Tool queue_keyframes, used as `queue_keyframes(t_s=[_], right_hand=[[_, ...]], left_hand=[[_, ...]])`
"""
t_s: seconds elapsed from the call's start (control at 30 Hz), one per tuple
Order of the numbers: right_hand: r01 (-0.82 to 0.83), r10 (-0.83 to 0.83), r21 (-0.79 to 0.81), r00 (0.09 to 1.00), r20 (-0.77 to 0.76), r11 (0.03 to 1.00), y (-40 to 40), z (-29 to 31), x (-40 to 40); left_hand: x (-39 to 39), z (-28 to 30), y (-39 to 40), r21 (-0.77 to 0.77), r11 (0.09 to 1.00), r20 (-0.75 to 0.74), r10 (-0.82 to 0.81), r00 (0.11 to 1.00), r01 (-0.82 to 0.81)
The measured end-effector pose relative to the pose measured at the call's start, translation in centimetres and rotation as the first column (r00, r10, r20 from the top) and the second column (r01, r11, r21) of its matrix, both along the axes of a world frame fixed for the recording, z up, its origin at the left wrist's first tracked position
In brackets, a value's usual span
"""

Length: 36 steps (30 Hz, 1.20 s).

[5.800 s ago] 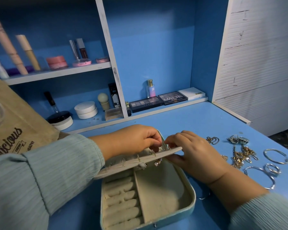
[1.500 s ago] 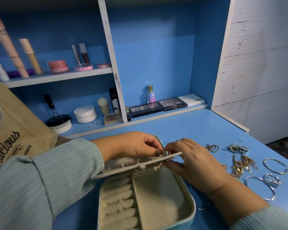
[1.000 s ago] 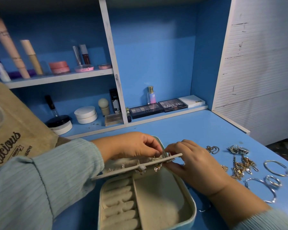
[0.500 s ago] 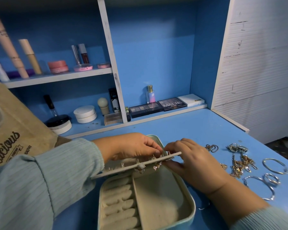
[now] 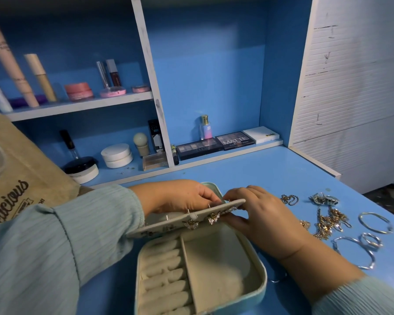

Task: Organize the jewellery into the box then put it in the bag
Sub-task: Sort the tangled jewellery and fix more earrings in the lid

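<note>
Left hand [image 5: 182, 197] pinching far side of earring panel [image 5: 187, 218] above jewellery box [image 5: 200, 271]. Right hand [image 5: 259, 214] curled, fingertips gripping panel's right end.

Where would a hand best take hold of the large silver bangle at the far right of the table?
Judging by its pose, pinch the thin rim of the bangle from above, one finger inside the ring. It lies flat and apart from the gold chains, so its right edge is clear.

Both arms wear long sleeves of pale mint-green, finely ribbed knit. The left sleeve [image 5: 55, 246] is loose, with a stitched seam above its gathered cuff. The right sleeve [image 5: 359, 296] ends well short of the wrist.
</note>
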State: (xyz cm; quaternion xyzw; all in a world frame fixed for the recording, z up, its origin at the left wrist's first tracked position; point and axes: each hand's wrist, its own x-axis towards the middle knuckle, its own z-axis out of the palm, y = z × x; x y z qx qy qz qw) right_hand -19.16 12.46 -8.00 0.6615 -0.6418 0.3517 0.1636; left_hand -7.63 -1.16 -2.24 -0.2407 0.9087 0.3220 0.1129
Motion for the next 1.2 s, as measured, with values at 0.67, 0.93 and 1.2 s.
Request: queue_keyframes(t_s=[0.67, 0.93, 1.2], right_hand=[[0.014, -0.045, 0.179, 0.984, 0.175, 0.984, 1.0, 1.5, 1.2], [0.021, -0.052, 0.161, 0.98, 0.193, 0.987, 1.0, 1.7, 1.4], [0.046, -0.069, 0.167, 0.988, 0.136, 0.985, 1.0, 1.1, 1.0]], left_hand=[[-1.0, 0.9, -0.6, -0.101, 0.982, 0.186, -0.138, 0.973, 0.159], [-0.7, 1.2, -0.5, -0.076, 0.99, 0.17, -0.101, 0.98, 0.116], [-0.8, 1.2, -0.5, -0.051, 0.991, 0.202, -0.112, 0.973, 0.125]])
